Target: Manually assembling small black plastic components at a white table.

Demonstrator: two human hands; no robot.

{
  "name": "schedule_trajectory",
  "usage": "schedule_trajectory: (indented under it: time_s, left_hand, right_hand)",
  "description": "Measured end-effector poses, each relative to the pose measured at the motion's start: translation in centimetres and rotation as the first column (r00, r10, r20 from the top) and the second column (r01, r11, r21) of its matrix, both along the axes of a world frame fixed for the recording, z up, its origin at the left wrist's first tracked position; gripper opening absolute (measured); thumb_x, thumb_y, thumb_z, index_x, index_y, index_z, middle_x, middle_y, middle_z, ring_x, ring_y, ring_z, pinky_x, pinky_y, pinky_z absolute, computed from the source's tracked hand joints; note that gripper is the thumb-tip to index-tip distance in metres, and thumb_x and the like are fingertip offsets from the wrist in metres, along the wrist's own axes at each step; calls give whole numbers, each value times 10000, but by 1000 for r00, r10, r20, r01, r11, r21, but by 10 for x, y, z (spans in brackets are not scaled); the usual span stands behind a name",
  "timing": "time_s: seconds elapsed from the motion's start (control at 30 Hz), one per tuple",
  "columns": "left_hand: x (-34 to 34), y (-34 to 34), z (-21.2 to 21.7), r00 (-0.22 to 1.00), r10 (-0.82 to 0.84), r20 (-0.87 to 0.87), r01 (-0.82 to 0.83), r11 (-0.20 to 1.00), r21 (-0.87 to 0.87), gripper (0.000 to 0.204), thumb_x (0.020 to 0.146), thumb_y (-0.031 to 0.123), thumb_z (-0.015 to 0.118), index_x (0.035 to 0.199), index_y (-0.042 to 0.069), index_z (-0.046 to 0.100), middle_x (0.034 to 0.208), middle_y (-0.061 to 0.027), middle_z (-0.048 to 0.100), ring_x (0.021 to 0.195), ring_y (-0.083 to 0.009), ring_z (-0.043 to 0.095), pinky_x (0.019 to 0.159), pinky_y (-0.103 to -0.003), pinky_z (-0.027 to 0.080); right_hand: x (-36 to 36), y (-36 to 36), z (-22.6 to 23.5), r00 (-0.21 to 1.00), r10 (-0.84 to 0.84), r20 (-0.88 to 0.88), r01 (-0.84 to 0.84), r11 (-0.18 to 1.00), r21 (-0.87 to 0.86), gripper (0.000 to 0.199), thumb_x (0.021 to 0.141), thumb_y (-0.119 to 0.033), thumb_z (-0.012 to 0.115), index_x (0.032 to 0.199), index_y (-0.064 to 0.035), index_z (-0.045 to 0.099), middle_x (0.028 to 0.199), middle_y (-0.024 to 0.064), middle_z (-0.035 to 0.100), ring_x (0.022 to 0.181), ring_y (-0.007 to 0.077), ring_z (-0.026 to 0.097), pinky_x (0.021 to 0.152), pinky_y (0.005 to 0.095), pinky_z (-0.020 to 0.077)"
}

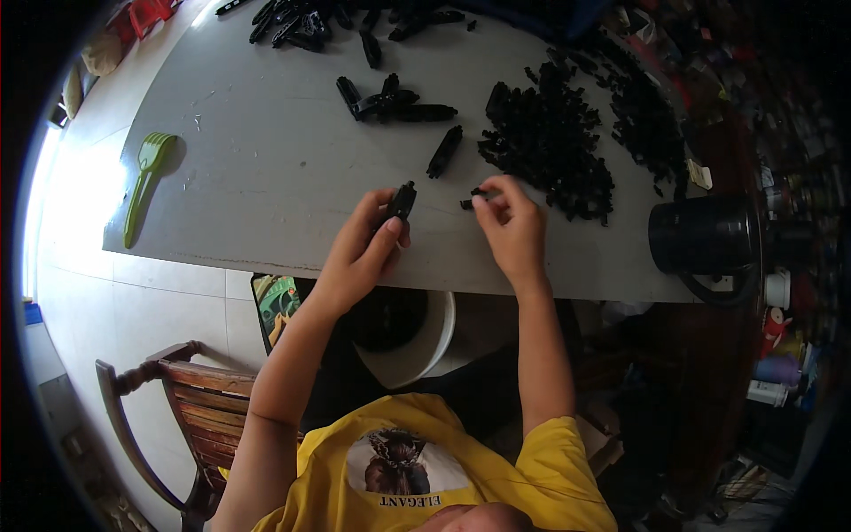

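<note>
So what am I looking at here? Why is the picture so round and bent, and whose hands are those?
The picture comes from a wide fisheye camera worn on a person's head, looking down, so straight edges curve. There is no machine: the two bare hands belong to the wearer, in a yellow shirt. The left hand holds a long black part upright over the grey table. The right hand pinches a small black piece near a big pile of small black pieces. More long black parts lie further back, a green fork-like tool sits at the left, and a black mug at the right.
</note>
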State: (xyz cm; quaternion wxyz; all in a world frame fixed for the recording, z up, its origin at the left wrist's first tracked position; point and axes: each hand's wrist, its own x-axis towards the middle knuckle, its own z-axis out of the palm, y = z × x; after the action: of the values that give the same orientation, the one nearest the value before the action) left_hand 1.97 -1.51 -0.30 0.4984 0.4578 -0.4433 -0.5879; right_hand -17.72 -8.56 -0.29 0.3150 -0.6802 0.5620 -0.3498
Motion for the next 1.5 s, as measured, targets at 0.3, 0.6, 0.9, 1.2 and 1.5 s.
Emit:
schedule_trajectory:
  time_s: [0.3,0.6,0.9,1.2,1.5]
  left_hand:
    - [-2,5,-2,999,-2,-42,4,999,50,334,948,168,408,1256,39,388,812,-6,521,529,-48,406,484,-175,312]
    - [-12,4,1,987,-10,-160,28,993,113,327,957,194,385,1255,58,397,804,-7,523,525,-42,382,472,-168,274]
    - [-14,11,4,996,-56,-76,55,998,-4,490,944,141,414,1397,73,240,973,-7,487,709,-48,403,614,-172,351]
    - [-15,17,8,934,-330,136,334,943,-8,611,875,9,398,1439,67,170,1060,-143,567,773,-173,540,778,-251,426]
    - [-19,-52,-5,683,349,642,70,843,-533,400,856,119,501,1248,42,475,908,-143,545,847,-307,541,778,-354,441]
  right_hand:
    - [-10,6,-1,993,-33,112,27,998,53,29,807,-2,581,835,-1,590,728,39,583,578,90,525,543,237,421]
    - [2,11,-9,988,73,134,-85,992,89,127,801,-106,664,775,-7,588,670,17,600,524,71,483,492,203,384]
    - [34,55,18,704,-91,704,-319,845,429,116,812,-86,653,886,-9,605,697,14,596,513,30,468,447,153,332]
    - [26,59,16,615,-106,781,-311,878,364,144,804,-115,682,840,-36,568,704,-14,571,569,23,487,480,167,350]
    - [-13,40,10,634,-143,760,-187,925,330,110,805,-87,621,883,-42,559,780,31,580,637,108,537,568,225,447]
